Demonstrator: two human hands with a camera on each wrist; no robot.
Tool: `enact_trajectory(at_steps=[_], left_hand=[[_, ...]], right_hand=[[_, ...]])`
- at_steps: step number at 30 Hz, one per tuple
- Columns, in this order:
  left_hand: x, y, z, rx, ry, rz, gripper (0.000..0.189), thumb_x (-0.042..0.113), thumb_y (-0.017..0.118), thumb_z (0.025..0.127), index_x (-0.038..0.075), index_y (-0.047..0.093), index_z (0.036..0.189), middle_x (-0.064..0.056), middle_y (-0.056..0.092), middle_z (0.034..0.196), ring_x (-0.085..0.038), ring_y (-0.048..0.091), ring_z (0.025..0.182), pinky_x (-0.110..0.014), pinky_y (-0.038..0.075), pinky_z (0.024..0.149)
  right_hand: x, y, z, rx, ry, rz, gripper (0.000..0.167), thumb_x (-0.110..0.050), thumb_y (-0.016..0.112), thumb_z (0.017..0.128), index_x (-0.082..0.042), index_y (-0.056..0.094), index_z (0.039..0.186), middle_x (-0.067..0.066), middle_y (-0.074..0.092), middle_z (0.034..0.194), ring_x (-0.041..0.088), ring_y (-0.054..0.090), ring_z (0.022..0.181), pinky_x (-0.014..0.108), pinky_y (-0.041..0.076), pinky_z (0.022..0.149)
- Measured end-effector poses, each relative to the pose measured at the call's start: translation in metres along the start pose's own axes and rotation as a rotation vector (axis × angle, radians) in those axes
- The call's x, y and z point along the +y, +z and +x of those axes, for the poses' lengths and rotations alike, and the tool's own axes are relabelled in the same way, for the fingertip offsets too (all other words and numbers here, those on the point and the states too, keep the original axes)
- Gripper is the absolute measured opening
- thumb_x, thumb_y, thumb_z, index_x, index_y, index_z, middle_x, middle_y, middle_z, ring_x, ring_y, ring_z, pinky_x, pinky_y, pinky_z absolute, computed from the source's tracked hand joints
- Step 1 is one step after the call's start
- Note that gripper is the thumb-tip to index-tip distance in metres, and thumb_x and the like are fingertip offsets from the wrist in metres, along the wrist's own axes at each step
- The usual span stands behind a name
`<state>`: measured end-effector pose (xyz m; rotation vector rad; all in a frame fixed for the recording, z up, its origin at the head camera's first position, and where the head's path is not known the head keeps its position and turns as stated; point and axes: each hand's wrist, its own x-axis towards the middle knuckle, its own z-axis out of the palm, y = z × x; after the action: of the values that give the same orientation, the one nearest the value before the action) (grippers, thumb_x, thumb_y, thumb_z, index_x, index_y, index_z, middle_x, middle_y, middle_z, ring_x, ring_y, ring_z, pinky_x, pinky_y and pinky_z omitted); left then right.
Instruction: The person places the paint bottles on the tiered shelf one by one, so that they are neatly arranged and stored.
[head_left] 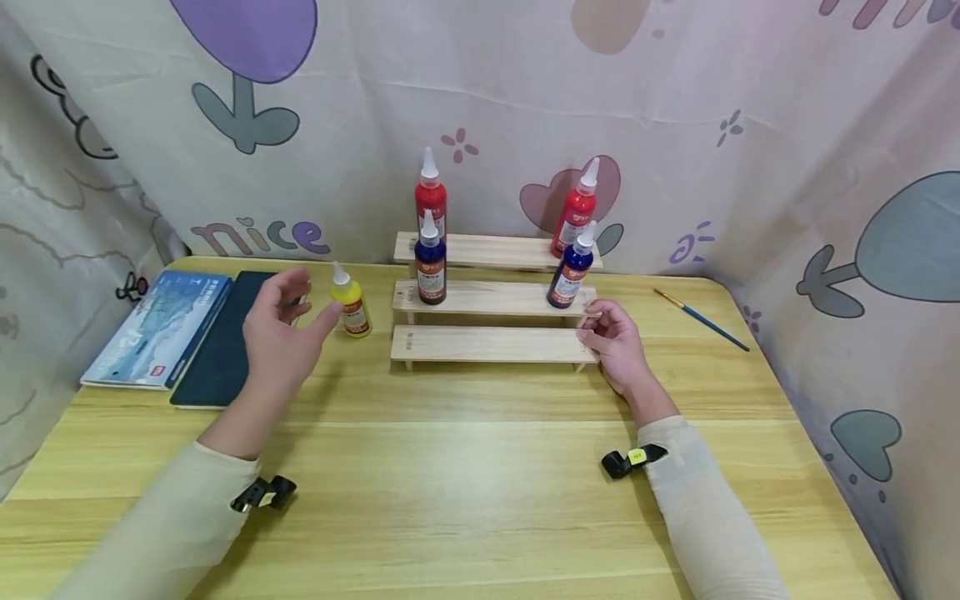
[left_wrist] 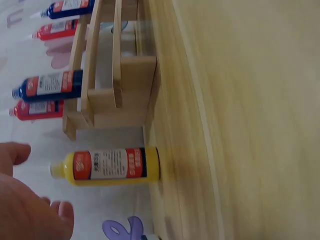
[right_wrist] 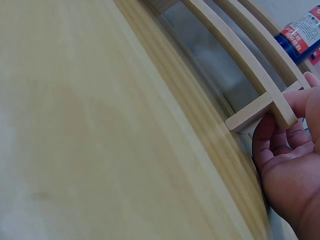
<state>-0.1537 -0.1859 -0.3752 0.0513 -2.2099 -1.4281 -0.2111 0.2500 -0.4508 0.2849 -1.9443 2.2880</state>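
A three-step wooden rack (head_left: 487, 343) stands at the back of the table. My right hand (head_left: 617, 346) grips its right end, with fingers curled about the end of the lowest step in the right wrist view. On the top step are two red bottles (head_left: 431, 198), and on the middle step two dark blue bottles (head_left: 431, 271), one at each end. A yellow bottle (head_left: 352, 307) with a white nozzle stands upright on the table, left of the rack. Beside it my left hand (head_left: 283, 333) is raised, fingers and thumb spread apart, holding nothing.
A blue-and-white book (head_left: 161, 329) and a dark notebook (head_left: 225, 354) lie at the left of the table. Right of the rack lies a blue-handled paintbrush (head_left: 705, 321). A patterned curtain (head_left: 360, 125) hangs close behind the rack.
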Motion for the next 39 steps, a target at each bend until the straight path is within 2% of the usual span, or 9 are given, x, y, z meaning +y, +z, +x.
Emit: enact_trajectory(at_steps=[2,5,8,11,16,23,28,31,39], left_hand=[[-0.002,0.000,0.004,-0.072,-0.073,-0.015,0.054,0.014,0.077,0.090,0.006,0.053,0.138,-0.007,0.058,0.133,-0.021,0.053,0.120,-0.031,0.046,0.099],[-0.005,0.000,0.009,-0.159,-0.142,-0.034,0.057,0.020,0.075,0.092,0.009,0.052,0.143,-0.007,0.056,0.138,-0.025,0.050,0.125,-0.036,0.044,0.102],[-0.008,0.000,0.014,-0.212,-0.167,-0.040,0.055,0.024,0.074,0.093,0.010,0.053,0.143,-0.006,0.055,0.139,-0.026,0.049,0.127,-0.037,0.044,0.102],[-0.011,0.000,0.018,-0.251,-0.174,-0.036,0.052,0.026,0.072,0.095,0.010,0.056,0.141,-0.006,0.056,0.137,-0.025,0.050,0.127,-0.032,0.045,0.100],[-0.016,0.000,0.020,-0.274,-0.181,-0.023,0.049,0.029,0.069,0.096,0.010,0.058,0.140,-0.007,0.057,0.136,-0.024,0.051,0.126,-0.028,0.046,0.099],[-0.026,0.004,0.026,-0.289,-0.167,-0.010,0.052,0.030,0.069,0.096,0.008,0.057,0.141,-0.010,0.058,0.136,-0.024,0.052,0.125,-0.034,0.046,0.101],[-0.032,0.005,0.028,-0.319,-0.207,-0.007,0.053,0.033,0.068,0.097,0.008,0.056,0.142,-0.011,0.057,0.136,-0.025,0.052,0.124,-0.039,0.045,0.102],[-0.034,0.006,0.030,-0.320,-0.221,-0.010,0.053,0.034,0.068,0.096,0.008,0.058,0.141,-0.011,0.057,0.136,-0.025,0.052,0.125,-0.040,0.045,0.103],[-0.038,0.007,0.033,-0.303,-0.202,-0.006,0.048,0.034,0.070,0.095,0.006,0.061,0.134,-0.011,0.059,0.133,-0.024,0.053,0.124,-0.040,0.045,0.103]], right_hand=[[0.000,0.000,0.000,0.003,0.001,-0.003,0.039,0.028,0.058,0.081,-0.001,0.060,0.106,0.008,0.058,0.088,0.020,0.053,0.086,0.023,0.046,0.070],[0.001,-0.001,-0.001,0.005,0.000,-0.006,0.039,0.028,0.058,0.081,-0.001,0.060,0.106,0.008,0.058,0.088,0.020,0.053,0.086,0.023,0.046,0.071],[0.002,-0.002,-0.001,0.003,-0.003,-0.005,0.040,0.028,0.058,0.081,-0.004,0.062,0.105,0.007,0.058,0.088,0.020,0.053,0.086,0.023,0.046,0.071],[0.003,-0.003,-0.001,-0.002,-0.006,-0.005,0.042,0.027,0.058,0.081,-0.007,0.063,0.105,0.007,0.059,0.088,0.019,0.054,0.086,0.022,0.046,0.070],[0.005,-0.004,-0.001,-0.007,-0.008,-0.008,0.042,0.027,0.058,0.081,-0.007,0.063,0.104,0.006,0.059,0.088,0.018,0.054,0.086,0.022,0.046,0.069],[0.003,-0.003,-0.001,0.000,-0.005,-0.009,0.041,0.027,0.058,0.081,-0.006,0.063,0.105,0.007,0.059,0.088,0.019,0.054,0.086,0.022,0.046,0.067],[0.004,-0.003,-0.001,-0.002,-0.004,-0.008,0.042,0.027,0.058,0.081,-0.007,0.063,0.104,0.007,0.059,0.088,0.018,0.054,0.085,0.021,0.045,0.066],[0.005,-0.003,0.000,-0.005,-0.007,-0.005,0.042,0.027,0.058,0.081,-0.008,0.063,0.104,0.006,0.059,0.088,0.018,0.054,0.085,0.021,0.045,0.066],[0.005,-0.003,0.001,-0.012,-0.006,-0.006,0.042,0.027,0.058,0.081,-0.008,0.063,0.104,0.006,0.059,0.088,0.018,0.054,0.086,0.021,0.045,0.066]])
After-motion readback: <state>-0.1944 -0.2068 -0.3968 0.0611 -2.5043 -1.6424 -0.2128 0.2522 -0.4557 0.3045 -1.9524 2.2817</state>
